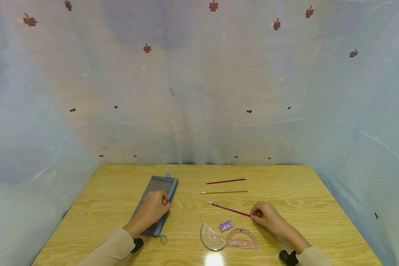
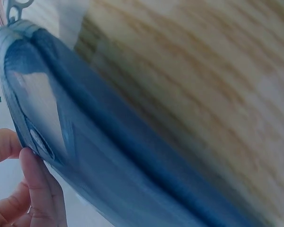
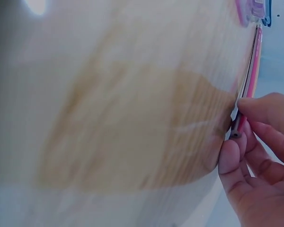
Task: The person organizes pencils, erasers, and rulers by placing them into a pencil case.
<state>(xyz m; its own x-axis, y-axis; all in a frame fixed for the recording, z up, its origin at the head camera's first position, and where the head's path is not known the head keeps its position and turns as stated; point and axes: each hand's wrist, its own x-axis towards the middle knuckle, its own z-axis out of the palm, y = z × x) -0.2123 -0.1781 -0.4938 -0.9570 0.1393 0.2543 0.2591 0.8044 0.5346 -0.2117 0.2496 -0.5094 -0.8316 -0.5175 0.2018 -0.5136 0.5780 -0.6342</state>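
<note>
A blue-grey mesh pencil pouch [image 1: 152, 186] lies slanted on the left of the table, its zip edge facing right and a ring pull [image 1: 163, 239] at its near end. My left hand [image 1: 154, 205] is over the pouch, and the left wrist view shows the thumb and forefinger pinching the pouch's edge [image 2: 19, 113]. On the right, my right hand [image 1: 269, 218] pinches one end of a red pencil [image 1: 227, 208] between thumb and fingers. That pencil slants away to the left, its white-tipped end pointing at the pouch side. In the right wrist view the held pencil [image 3: 251, 85] runs upward from the fingertips.
Behind the held pencil lie a yellow pencil [image 1: 224, 192] and another red pencil [image 1: 227, 181]. Nearer me are a clear protractor [image 1: 211, 238], a purple eraser [image 1: 225, 226] and a pink protractor [image 1: 242, 244]. A pale curtain [image 1: 199, 92] hangs around the wooden table [image 1: 286, 184].
</note>
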